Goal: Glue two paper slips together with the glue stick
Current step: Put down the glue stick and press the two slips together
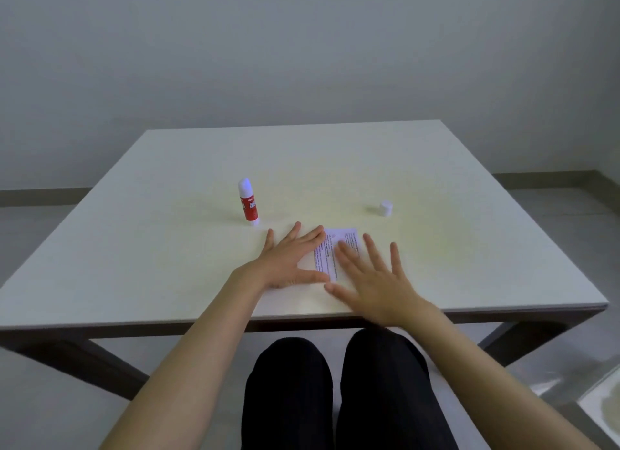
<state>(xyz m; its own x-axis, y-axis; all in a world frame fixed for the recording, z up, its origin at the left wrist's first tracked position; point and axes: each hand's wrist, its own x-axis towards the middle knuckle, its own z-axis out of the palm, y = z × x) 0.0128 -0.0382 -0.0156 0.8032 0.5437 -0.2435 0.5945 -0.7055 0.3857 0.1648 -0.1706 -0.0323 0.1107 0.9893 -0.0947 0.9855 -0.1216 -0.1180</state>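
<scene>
White paper slips point(337, 253) lie flat on the worktop point(469, 248), and I have both hands on them, fingers spread: left hand point(290, 260) pressing one side, right hand point(375, 282) the other. Beyond the slips the glue stick point(249, 202) stands uncapped, its cap point(385, 208) well apart. Pressing unevenly could skew the slips, I judge, and the open glue may dry out.

White table point(167, 248): glue stick point(248, 199) (upright), cap point(385, 208), printed paper point(330, 251), perhaps doubled.
</scene>
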